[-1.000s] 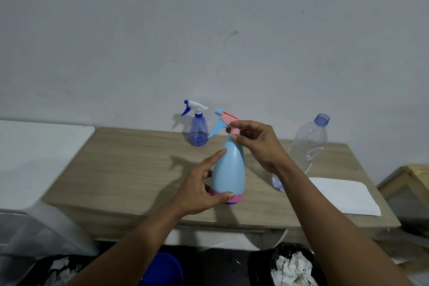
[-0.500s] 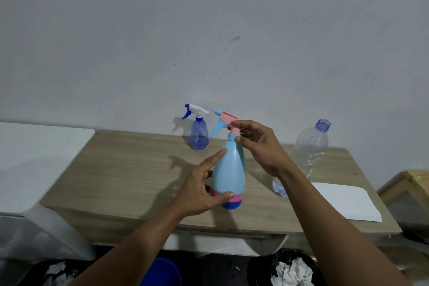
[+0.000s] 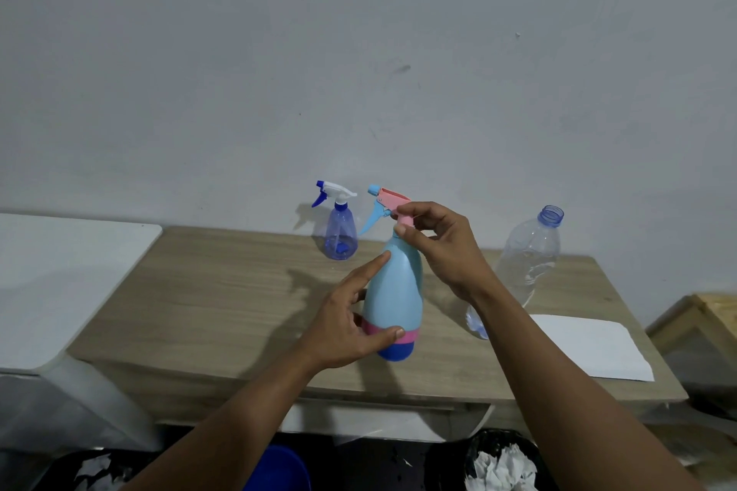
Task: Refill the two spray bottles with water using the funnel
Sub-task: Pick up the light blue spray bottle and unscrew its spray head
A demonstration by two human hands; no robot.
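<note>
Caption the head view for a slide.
Left hand holds light-blue spray bottle; right hand pinches its pink spray head, at wooden table.

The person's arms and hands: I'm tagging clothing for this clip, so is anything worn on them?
Nothing shows. The left hand and right hand are bare: no gloves, rings or watch in view. The left forearm and right forearm are uncovered down to the picture's bottom edge, with no sleeves, bands or markings.

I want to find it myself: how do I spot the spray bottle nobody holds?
On the light wooden table, near the wall, stands a small see-through blue plastic spray bottle. Its trigger head is white; the bigger opaque light-blue spray bottle beside it has a pink one.
</note>
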